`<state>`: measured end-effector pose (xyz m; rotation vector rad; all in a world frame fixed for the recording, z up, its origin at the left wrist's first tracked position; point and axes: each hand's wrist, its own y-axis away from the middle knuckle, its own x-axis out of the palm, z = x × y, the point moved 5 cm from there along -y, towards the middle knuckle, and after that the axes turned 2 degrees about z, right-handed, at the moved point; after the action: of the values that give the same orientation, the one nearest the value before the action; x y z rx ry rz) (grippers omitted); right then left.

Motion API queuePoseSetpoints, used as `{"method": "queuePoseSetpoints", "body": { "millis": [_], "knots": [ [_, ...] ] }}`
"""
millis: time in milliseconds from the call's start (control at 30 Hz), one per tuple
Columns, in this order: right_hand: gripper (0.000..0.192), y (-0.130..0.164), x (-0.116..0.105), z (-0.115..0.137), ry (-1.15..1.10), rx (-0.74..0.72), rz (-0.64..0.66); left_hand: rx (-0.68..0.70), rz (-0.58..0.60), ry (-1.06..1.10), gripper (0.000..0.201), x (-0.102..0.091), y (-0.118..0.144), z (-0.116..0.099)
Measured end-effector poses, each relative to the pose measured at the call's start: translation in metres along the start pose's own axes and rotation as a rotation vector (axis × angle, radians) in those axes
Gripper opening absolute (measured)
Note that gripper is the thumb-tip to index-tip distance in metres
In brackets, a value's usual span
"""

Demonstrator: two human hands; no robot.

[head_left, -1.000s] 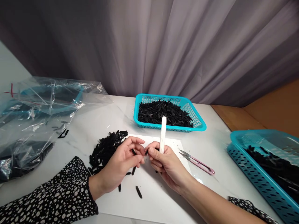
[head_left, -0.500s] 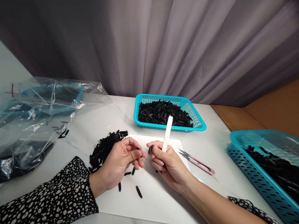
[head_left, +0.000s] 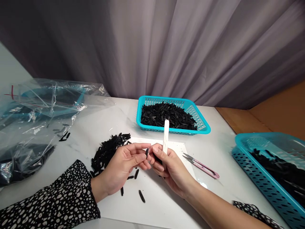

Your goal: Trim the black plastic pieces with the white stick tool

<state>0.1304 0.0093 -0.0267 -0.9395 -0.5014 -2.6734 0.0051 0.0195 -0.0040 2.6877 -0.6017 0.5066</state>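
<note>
My left hand (head_left: 124,167) pinches a small black piece (head_left: 147,153) between thumb and fingertips, above a white sheet (head_left: 152,197). My right hand (head_left: 170,168) grips a white stick (head_left: 166,135) that points upward, and its fingers meet the left fingertips at the black piece. Several loose black pieces (head_left: 141,196) lie on the sheet under my hands. A pile of black pieces (head_left: 108,152) lies just left of my left hand.
A teal basket (head_left: 205,129) full of black pieces stands behind the sheet. Pink snips (head_left: 201,166) lie to the right of my right hand. Another teal basket (head_left: 262,181) sits at the right edge. Clear plastic bags (head_left: 35,117) cover the left side of the table.
My hands parted half a second ago, with the stick tilted right. They have come together again, the stick is upright, and the black piece sits at my left fingertips.
</note>
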Motion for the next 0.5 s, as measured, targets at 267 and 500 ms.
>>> {"method": "queuePoseSetpoints", "body": {
  "millis": [267, 500],
  "knots": [
    [0.037, -0.001, -0.001, -0.004, 0.008, 0.017, 0.007, -0.003, 0.002, -0.115, 0.031, 0.004, 0.000, -0.002],
    [0.037, -0.001, -0.007, -0.001, -0.057, -0.015, -0.058, 0.201, 0.007, -0.997, 0.009, -0.005, 0.011, -0.032]
  ]
}}
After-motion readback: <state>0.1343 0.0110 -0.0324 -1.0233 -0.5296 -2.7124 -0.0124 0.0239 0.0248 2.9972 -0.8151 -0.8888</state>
